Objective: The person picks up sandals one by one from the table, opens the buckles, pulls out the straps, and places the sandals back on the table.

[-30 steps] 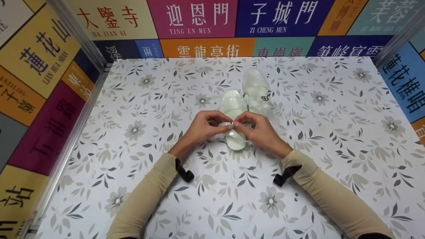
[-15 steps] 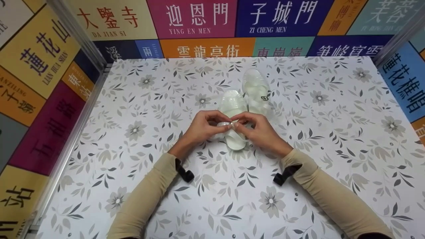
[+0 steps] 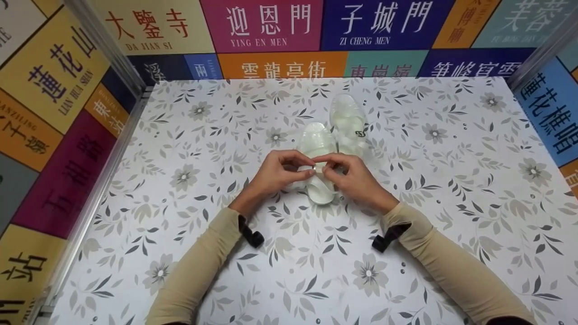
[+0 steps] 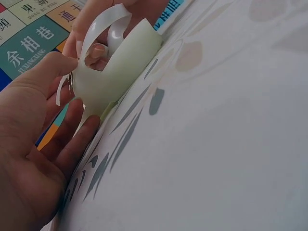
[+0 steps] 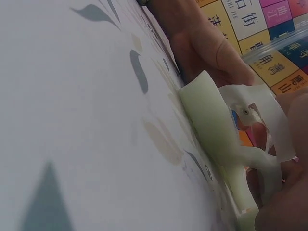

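Observation:
A pale green translucent sandal point(image 3: 319, 135) lies on the table, its heel toward the person; the left wrist view shows its thick heel point(image 4: 130, 62) and looped ankle strap point(image 4: 103, 21). My left hand point(image 3: 277, 169) pinches the strap at its small metal buckle point(image 4: 70, 82), thumb against forefinger. A loose strap end point(image 4: 59, 92) hangs beside it. Close by, my right hand point(image 3: 350, 171) pinches the strap point(image 5: 272, 120) from the other side, its forefinger reaching toward the left fingertips. Both hands partly hide the sandal's middle.
The matching sandal point(image 3: 347, 113) lies just behind and to the right, a dark mark on its side. A white floral cover point(image 3: 316, 280) spreads over the table. Colourful panels with lettering point(image 3: 266, 27) stand along the back and sides.
My right thumb has drawn slightly right, away from the left fingertips, showing a bit of strap between them. My left hand stays almost still, and both sandals keep their places.

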Motion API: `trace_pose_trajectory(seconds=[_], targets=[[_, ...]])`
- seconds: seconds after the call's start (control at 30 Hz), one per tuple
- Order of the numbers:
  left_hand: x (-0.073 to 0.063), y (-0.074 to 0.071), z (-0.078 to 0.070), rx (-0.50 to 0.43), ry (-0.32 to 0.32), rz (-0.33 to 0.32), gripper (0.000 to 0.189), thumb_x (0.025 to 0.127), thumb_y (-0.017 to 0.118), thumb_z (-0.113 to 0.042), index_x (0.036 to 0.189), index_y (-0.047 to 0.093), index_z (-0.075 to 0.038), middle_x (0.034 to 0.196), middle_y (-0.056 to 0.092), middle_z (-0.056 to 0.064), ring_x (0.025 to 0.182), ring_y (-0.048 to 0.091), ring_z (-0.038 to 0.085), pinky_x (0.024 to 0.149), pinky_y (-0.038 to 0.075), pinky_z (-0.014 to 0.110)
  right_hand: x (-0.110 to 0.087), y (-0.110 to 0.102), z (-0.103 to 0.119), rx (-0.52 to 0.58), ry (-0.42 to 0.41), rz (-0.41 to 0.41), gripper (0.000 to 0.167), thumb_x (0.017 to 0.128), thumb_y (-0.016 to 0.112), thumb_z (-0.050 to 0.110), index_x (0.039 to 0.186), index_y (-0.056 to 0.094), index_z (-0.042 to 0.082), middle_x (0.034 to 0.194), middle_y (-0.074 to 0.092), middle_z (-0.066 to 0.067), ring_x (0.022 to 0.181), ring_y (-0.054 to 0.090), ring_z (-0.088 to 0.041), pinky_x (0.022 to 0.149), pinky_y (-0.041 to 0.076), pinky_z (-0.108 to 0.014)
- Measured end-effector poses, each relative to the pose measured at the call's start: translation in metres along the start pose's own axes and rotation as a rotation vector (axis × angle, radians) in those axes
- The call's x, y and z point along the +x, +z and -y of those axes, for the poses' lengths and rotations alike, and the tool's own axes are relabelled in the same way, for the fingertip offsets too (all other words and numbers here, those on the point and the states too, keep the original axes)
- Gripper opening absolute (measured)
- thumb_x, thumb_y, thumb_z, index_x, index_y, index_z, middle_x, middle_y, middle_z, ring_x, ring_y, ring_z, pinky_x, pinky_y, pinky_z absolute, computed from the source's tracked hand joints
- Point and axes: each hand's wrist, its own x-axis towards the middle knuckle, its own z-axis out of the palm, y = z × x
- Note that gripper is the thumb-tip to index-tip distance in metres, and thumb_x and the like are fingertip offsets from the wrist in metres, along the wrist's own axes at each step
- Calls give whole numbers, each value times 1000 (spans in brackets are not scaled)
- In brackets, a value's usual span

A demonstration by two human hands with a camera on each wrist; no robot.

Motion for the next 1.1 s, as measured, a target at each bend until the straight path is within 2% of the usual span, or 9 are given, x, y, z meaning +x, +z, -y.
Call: trace_pose_trajectory(seconds=[0.1, 0.2, 0.33, 0.53, 0.7, 0.83, 0.93, 1.1], targets=[[0, 0, 0, 6, -16, -4, 21, 90, 91, -20, 108, 84, -16, 102, 82, 3, 92, 76, 21, 83, 62, 30, -1, 1, 0, 8, 11, 7, 26, 107, 70, 26, 131, 77, 28, 109, 78, -1, 82, 68, -20, 60, 57, -29], [-1, 0, 1, 7, -19, -1, 22, 90, 92, -22, 109, 84, -15, 100, 82, 3, 90, 76, 21, 82, 62, 29, -1, 1, 0, -6, 12, 7, 27, 105, 73, 38, 131, 77, 31, 114, 79, 2, 90, 69, -22, 65, 56, -28], [-1, 0, 0, 9, -13, 10, 22, 90, 92, -25, 109, 85, -17, 101, 83, 3, 88, 76, 20, 80, 61, 28, -1, 1, 0, -53, 3, 3, 27, 103, 75, 39, 130, 77, 33, 106, 77, 2, 91, 67, -23, 74, 55, -28], [-1, 0, 0, -22, -13, 24, 21, 90, 91, -21, 109, 85, -14, 102, 83, 5, 89, 77, 21, 79, 61, 28, 0, 2, 1, -57, 1, 14, 25, 104, 75, 35, 128, 75, 31, 105, 75, -1, 100, 67, -22, 88, 51, -32], [1, 0, -1, -22, 12, 25, 19, 90, 91, -16, 108, 84, -12, 103, 82, 9, 88, 74, 20, 78, 60, 27, 1, 2, 0, -21, 0, 24, 24, 104, 75, 26, 128, 75, 26, 101, 73, -5, 97, 66, -23, 86, 51, -32], [1, 0, -1, 5, 12, 12, 18, 90, 90, -15, 107, 84, -14, 102, 81, 7, 86, 71, 18, 77, 59, 27, 0, 2, 0, -13, -4, 22, 25, 105, 73, 21, 129, 75, 26, 99, 71, -7, 91, 64, -23, 82, 51, -31], [0, -1, -1, 22, 7, 5, 18, 91, 90, -18, 108, 84, -16, 101, 81, 4, 87, 73, 19, 78, 60, 28, -1, 1, 0, -28, -3, 16, 25, 105, 72, 25, 130, 76, 28, 100, 72, -5, 87, 64, -23, 79, 52, -32], [-1, -1, 0, 18, 3, 4, 18, 92, 90, -21, 109, 84, -17, 101, 82, 3, 89, 75, 21, 80, 61, 30, -2, 2, 0, -65, 5, 0, 28, 104, 75, 38, 131, 75, 34, 104, 75, 1, 92, 66, -21, 79, 53, -30]])
